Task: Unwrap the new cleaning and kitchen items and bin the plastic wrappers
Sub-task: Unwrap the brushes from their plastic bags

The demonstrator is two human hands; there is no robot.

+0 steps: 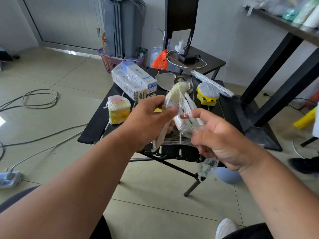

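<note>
Both hands grip a long bundle wrapped in clear cling film (181, 109) above a small black slatted table (96, 125). Left hand (148, 119) pinches its upper middle; right hand (222, 140) curls around the lower end, stretching shiny, crinkled film. Its long axis tilts away, pale top pointing up.

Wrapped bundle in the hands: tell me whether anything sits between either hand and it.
Nothing does. The left hand grips the wrapped bundle directly at its left side, and the right hand pinches the plastic film stretched off its lower end.
</note>
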